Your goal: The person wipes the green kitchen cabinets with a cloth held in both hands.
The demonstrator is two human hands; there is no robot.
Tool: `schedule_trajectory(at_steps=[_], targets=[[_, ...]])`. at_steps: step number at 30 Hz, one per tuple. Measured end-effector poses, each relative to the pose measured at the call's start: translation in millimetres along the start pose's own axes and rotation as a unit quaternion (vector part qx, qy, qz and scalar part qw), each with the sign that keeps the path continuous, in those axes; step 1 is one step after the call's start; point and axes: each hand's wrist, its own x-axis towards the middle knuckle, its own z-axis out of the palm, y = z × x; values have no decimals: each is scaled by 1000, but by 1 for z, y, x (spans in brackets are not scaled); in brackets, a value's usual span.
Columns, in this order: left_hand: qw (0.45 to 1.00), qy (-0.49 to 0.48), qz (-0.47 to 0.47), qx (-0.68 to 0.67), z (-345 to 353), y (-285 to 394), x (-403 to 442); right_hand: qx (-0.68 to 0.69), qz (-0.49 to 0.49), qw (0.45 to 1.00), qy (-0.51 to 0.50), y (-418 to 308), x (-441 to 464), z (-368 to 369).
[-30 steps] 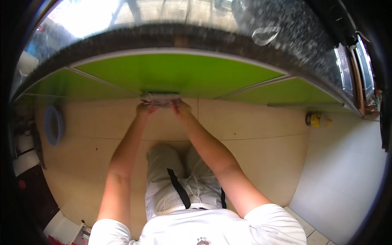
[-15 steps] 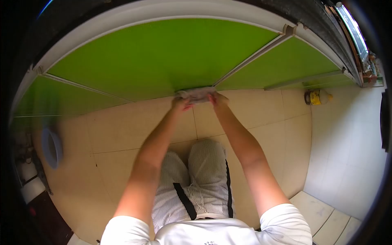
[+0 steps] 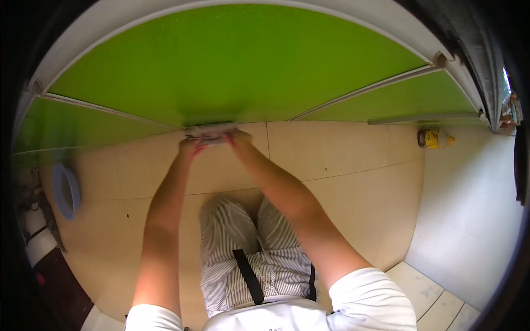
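A folded greyish cloth [image 3: 211,132] lies at the foot of the green panel [image 3: 248,66], where the panel meets the tiled floor. My left hand [image 3: 191,146] grips its left end, fingers partly blurred. At the other end, my right hand [image 3: 237,138] is closed on the cloth too. Both arms stretch forward over my knees. I cannot tell whether the cloth presses on the panel, the floor or both.
Beige floor tiles [image 3: 342,149] spread around my knees. A blue basin [image 3: 67,191] is on the left. A bottle with a yellow label [image 3: 435,138] lies at the right, near a pale wall [image 3: 469,193]. White boards [image 3: 425,287] are at the lower right.
Both hands have moved left along the base of the green panel, carrying the cloth with them. The view has shifted slightly, and both hands still hold the cloth.
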Motion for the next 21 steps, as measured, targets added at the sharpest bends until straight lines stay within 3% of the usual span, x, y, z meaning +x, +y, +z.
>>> schedule_trajectory(at_steps=[1, 4, 7, 9, 11, 15, 16, 17, 20, 21], targets=[[998, 54, -3, 43, -16, 13, -6, -22, 32, 998, 53, 7, -39, 32], [994, 94, 34, 51, -50, 24, -12, -69, 72, 989, 109, 22, -87, 85], [998, 37, 36, 28, -46, 2, 22, -71, 83, 988, 112, 9, -69, 73], [999, -19, 32, 9, -17, -18, 42, -108, 22, 986, 124, -25, -82, 57], [998, -64, 10, 6, 44, -31, 34, -40, -49, 996, 68, -51, -22, -10], [989, -121, -77, -25, 156, -77, 40, -178, -117, 952, 220, -146, -69, -52], [985, -148, -80, -33, 176, -81, 31, -151, -149, 956, 201, -161, -73, -64], [986, -124, -100, -44, 189, -81, 29, -124, -180, 959, 178, -176, -75, -77], [986, -78, -128, -77, 193, -76, 22, -137, -149, 956, 213, -177, -90, -55], [986, -81, -116, -85, 184, -72, 18, -294, -137, 929, 176, -170, -66, -66]])
